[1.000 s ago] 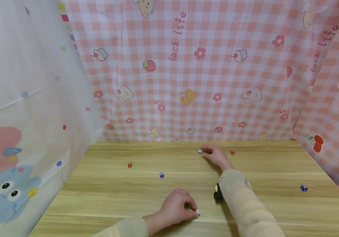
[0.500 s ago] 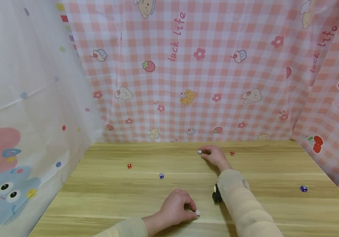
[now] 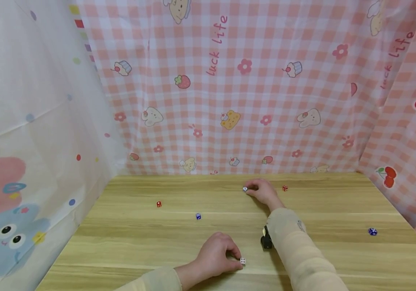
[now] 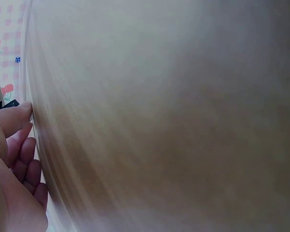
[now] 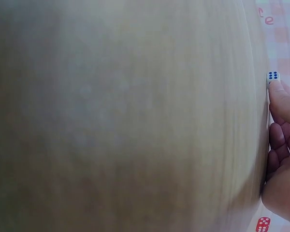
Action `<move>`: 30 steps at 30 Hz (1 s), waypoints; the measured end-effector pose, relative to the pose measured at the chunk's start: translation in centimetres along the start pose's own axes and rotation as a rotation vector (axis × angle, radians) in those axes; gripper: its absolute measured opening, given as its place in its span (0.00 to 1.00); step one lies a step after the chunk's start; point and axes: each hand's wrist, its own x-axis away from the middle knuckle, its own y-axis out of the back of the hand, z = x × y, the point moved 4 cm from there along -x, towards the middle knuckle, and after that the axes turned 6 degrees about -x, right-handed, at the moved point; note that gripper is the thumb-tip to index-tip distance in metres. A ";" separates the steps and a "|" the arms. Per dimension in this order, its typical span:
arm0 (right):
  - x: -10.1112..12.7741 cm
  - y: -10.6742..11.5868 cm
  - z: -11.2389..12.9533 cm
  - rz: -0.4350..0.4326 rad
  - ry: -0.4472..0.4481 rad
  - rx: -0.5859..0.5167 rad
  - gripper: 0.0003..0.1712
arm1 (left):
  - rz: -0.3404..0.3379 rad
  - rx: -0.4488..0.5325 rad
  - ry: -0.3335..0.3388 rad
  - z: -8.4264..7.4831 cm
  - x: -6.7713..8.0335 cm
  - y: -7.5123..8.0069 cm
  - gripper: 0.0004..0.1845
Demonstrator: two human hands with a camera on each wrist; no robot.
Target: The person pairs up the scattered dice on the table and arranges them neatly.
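On the wooden table [image 3: 320,250] my left hand [image 3: 236,258] lies near the front edge, fingers curled, pinching a small white die [image 3: 242,261] at its fingertips. The left wrist view shows only that hand's curled fingers [image 4: 20,145] against the blurred tabletop; the die is hidden there. Far across the table my right hand [image 3: 252,189] holds a white die with blue pips [image 3: 245,188] at its fingertips. In the right wrist view the forefinger [image 5: 280,96] presses against this die [image 5: 273,76], the other fingers curled.
Loose dice lie about: a red one [image 3: 158,204] at the left, a blue one [image 3: 198,216] mid-table, a red one [image 3: 284,188] just right of my right hand, a blue one [image 3: 372,231] far right. Patterned cloth walls [image 3: 230,101] close in three sides.
My right hand has drawn the blue-pipped die slightly toward me. The left hand and its die have stayed in place.
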 end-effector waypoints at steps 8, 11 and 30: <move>0.0 0.0 0.1 -0.010 0.018 0.009 0.07 | -0.018 0.000 -0.023 -0.1 0.1 0.0 0.08; 0.1 0.0 0.0 -0.011 0.013 0.004 0.06 | -0.020 -0.005 -0.025 -0.1 0.1 -0.1 0.07; 0.8 0.6 0.1 0.040 0.048 -0.085 0.06 | 0.005 0.020 -0.003 0.1 0.0 -0.2 0.07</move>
